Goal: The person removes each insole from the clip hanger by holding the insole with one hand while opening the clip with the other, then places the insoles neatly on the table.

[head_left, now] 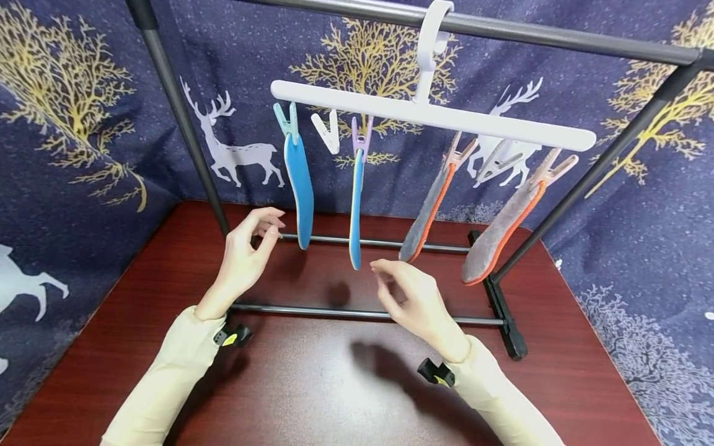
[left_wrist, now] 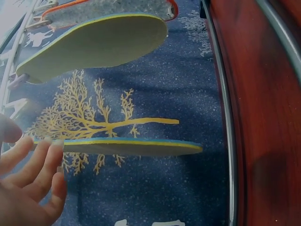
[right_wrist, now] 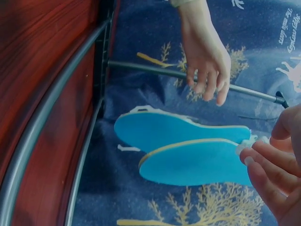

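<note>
Two blue insoles, a left one and one nearer the middle, hang by a mint clip and a lilac clip from a white hanger. Two grey fuzzy insoles with orange edges, an inner one and an outer one, hang from pinkish clips on its right half. My left hand, fingers loosely bent, is beside the left blue insole and holds nothing. Below and between the middle blue and inner grey insoles, my right hand is likewise relaxed with nothing in it.
The hanger hooks over the top bar of a dark metal rack, whose lower rods cross the reddish-brown table. A white clip and a greyish clip hang with nothing in them. A patterned blue cloth stands behind.
</note>
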`<state>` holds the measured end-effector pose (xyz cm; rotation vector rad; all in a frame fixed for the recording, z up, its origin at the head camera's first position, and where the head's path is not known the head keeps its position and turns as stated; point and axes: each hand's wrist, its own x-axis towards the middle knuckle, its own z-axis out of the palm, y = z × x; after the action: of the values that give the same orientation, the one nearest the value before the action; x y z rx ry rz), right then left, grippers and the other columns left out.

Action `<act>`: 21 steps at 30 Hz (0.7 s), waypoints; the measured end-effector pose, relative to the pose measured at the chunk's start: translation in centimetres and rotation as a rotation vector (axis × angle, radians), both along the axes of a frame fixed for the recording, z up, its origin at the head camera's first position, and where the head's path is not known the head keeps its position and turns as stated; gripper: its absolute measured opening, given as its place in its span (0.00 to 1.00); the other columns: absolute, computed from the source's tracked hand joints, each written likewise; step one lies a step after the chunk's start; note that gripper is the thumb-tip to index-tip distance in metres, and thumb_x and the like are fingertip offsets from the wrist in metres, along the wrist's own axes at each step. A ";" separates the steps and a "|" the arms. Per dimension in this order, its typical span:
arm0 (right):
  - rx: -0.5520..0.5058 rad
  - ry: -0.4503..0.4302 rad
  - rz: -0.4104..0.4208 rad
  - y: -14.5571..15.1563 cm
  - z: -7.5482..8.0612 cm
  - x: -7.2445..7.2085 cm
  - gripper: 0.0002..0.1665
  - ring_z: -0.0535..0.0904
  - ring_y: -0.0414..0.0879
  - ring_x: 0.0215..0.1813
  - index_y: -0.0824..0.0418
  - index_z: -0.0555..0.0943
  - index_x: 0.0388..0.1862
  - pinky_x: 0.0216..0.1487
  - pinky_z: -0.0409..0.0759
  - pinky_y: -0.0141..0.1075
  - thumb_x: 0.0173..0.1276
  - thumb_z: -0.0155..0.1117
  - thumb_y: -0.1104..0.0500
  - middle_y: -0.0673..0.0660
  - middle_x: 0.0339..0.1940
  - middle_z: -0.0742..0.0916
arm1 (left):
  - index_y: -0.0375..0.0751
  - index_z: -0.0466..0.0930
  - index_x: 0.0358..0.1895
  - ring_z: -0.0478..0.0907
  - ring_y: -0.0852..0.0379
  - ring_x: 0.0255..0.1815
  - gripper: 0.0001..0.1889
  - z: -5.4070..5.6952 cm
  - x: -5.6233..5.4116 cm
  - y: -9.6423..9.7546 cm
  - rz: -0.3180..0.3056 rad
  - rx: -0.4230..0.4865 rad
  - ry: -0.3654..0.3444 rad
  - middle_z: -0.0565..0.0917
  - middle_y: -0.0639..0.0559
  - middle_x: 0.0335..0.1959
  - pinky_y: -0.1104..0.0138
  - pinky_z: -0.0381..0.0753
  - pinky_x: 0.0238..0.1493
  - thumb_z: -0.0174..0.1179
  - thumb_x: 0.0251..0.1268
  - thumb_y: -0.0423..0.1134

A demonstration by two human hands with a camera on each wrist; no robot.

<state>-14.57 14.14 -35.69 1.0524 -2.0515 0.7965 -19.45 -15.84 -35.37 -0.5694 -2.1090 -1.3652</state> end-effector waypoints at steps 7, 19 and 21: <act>-0.021 0.001 0.040 -1.5 0.4 0.2 0.14 0.83 0.43 0.39 0.65 0.80 0.48 0.42 0.81 0.31 0.64 0.57 0.67 0.55 0.38 0.87 | 0.34 0.77 0.54 0.76 0.72 0.37 0.13 0.4 -0.5 0.0 0.042 0.032 0.033 0.82 0.41 0.39 0.79 0.73 0.41 0.52 0.69 0.30; -0.007 -0.018 0.089 -4.9 1.3 -0.1 0.17 0.83 0.47 0.49 0.68 0.77 0.54 0.56 0.80 0.35 0.67 0.56 0.66 0.59 0.47 0.86 | 0.35 0.73 0.56 0.76 0.75 0.31 0.14 0.0 -1.2 0.1 0.063 0.035 0.015 0.83 0.42 0.38 0.78 0.73 0.37 0.51 0.69 0.29; -0.003 -0.055 0.094 -5.4 1.4 -0.2 0.18 0.83 0.47 0.52 0.68 0.76 0.56 0.58 0.79 0.34 0.68 0.56 0.65 0.60 0.50 0.85 | 0.35 0.73 0.57 0.76 0.75 0.31 0.15 0.0 -1.3 0.1 0.063 0.037 0.005 0.83 0.43 0.38 0.78 0.73 0.36 0.51 0.69 0.29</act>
<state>-14.80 8.71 -34.29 1.1436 -2.0584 0.8848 -20.77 -15.77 -35.37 -0.4866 -2.0754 -1.3634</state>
